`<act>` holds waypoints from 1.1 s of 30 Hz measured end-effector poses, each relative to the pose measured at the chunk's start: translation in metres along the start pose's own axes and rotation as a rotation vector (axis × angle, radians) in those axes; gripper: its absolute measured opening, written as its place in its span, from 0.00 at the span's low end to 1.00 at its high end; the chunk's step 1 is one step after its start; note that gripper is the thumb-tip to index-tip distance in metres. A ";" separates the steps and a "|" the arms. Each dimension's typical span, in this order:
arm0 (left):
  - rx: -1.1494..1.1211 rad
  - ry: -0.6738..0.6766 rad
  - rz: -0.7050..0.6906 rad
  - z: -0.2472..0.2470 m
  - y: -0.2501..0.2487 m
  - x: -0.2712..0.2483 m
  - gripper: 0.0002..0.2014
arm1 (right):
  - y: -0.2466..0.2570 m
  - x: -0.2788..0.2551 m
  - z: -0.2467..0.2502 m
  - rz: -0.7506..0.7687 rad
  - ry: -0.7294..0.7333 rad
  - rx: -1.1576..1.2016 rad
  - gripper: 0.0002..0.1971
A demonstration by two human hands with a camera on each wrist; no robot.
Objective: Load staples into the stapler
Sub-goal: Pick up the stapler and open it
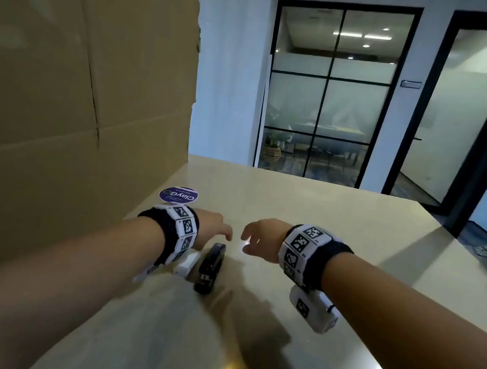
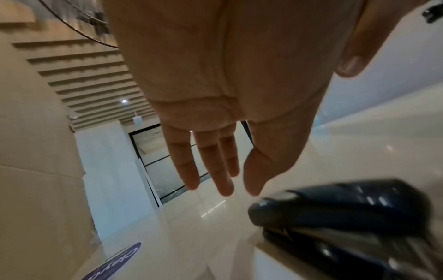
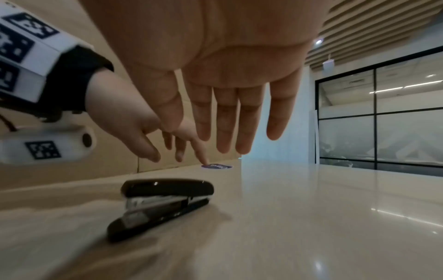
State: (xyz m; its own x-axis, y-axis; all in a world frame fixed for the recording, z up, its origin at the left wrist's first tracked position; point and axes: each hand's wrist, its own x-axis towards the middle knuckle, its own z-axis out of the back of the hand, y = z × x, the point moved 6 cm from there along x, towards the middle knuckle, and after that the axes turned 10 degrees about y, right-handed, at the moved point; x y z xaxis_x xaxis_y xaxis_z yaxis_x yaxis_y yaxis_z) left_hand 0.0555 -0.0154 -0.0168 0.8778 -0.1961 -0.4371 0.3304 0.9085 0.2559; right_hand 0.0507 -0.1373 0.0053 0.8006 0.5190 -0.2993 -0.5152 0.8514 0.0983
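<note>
A black stapler [image 1: 210, 268] lies closed on the beige table [image 1: 336, 230], between my two wrists. It shows blurred in the left wrist view [image 2: 347, 217] and sharper in the right wrist view [image 3: 163, 204]. A small white box [image 1: 187, 265] lies just left of it, partly hidden under my left wrist. My left hand [image 1: 216, 228] hovers above the stapler's far end, fingers straight and holding nothing [image 2: 215, 161]. My right hand [image 1: 256, 239] hovers to the stapler's right, fingers [image 3: 239, 113] spread and empty. Neither hand touches the stapler.
A tall cardboard sheet [image 1: 82, 77] stands along the table's left side. A round purple sticker [image 1: 178, 194] lies on the table beyond my left wrist. Glass partitions [image 1: 330, 88] and a doorway are past the table's far edge.
</note>
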 end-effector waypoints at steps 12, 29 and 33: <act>-0.065 -0.051 -0.075 -0.015 -0.037 0.012 0.20 | -0.020 0.001 -0.062 -0.061 0.192 -0.036 0.24; -0.348 -0.144 -0.256 0.018 -0.170 0.037 0.23 | -0.123 -0.053 -0.083 -0.310 0.227 0.040 0.19; -0.344 -0.180 -0.350 0.026 -0.191 0.040 0.21 | -0.132 -0.065 -0.085 -0.317 0.244 0.024 0.22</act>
State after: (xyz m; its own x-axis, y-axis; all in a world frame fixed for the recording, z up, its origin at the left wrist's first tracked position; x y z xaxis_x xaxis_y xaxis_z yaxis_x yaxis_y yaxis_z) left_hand 0.0362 -0.2065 -0.0613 0.7909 -0.5426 -0.2831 0.5083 0.8400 -0.1900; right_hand 0.0404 -0.2900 -0.0691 0.8211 0.1991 -0.5349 -0.2444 0.9696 -0.0143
